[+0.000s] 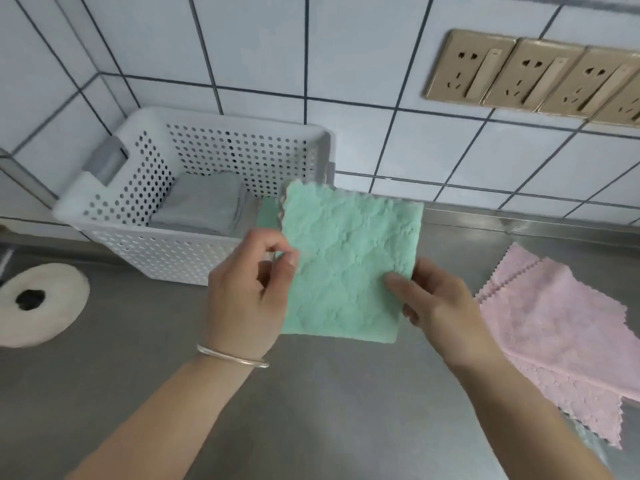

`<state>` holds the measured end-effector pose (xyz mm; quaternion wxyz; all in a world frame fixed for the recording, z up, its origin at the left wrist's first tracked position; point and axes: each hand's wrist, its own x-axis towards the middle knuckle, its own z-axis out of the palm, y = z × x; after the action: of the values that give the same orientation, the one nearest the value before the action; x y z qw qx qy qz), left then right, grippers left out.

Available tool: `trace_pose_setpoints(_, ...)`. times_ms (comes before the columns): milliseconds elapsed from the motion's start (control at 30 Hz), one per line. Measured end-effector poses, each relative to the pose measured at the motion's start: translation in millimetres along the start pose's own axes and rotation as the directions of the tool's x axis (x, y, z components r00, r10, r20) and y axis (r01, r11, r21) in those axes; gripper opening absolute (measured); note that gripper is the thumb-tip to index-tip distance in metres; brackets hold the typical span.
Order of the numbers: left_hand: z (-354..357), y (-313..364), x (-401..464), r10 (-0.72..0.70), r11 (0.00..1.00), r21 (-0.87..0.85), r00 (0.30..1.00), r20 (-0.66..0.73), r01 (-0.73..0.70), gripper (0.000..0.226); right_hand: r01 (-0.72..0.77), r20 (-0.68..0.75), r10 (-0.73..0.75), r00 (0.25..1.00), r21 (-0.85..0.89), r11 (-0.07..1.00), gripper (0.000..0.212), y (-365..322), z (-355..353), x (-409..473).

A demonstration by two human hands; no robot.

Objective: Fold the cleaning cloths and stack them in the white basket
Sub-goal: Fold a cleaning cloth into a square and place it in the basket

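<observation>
**Two hands hold a folded green cloth beside a white basket**

A grey steel surface runs back to a white tiled wall, with bare room in front of and between the forearms. At the back left, against the wall corner, stands a white perforated plastic basket; folded grey cloths lie stacked inside it, and a strip of green cloth shows at the basket's right end. A flat round cream pad with a dark centre lies near the left edge. Loose pink fringed cloths lie at the right, close to the right forearm.

The folded mint-green fleecy cloth is lifted above the surface, just right of the basket, roughly square, its face toward the camera, its zigzag edge uppermost. The left hand pinches its left edge; the right hand grips its lower right edge, thumb on the front.
</observation>
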<state>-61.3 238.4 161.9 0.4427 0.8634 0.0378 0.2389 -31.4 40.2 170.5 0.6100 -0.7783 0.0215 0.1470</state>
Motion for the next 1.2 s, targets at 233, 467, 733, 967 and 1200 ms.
trace_pose_setpoints(233,-57,-50,147,-0.009,0.977,0.209,0.979,0.203,-0.034,0.012,0.154,-0.29,-0.219,0.932,-0.229,0.961,0.017,-75,93,99)
trace_pose_setpoints(467,-14,-159,214,-0.214,0.907,0.419,0.826,0.521,-0.03,0.015,-0.091,-0.163,-0.066,0.984,-0.793,0.602,0.03,-68,145,183)
trace_pose_setpoints(733,37,-200,229,-0.369,0.841,0.514,0.517,0.772,-0.167,0.013,-0.02,0.023,0.347,0.938,-0.993,0.12,0.034,-31,168,245)
trace_pose_setpoints(967,81,-214,223,-0.434,0.78,0.559,0.402,0.806,-0.279,0.027,-0.041,-0.025,0.457,0.889,-0.999,0.026,0.037,4,175,279)
trace_pose_setpoints(1200,79,-187,222,-0.432,0.635,0.606,0.43,0.793,-0.479,0.034,-0.038,0.007,0.373,0.928,-0.993,0.113,0.038,-9,179,275)
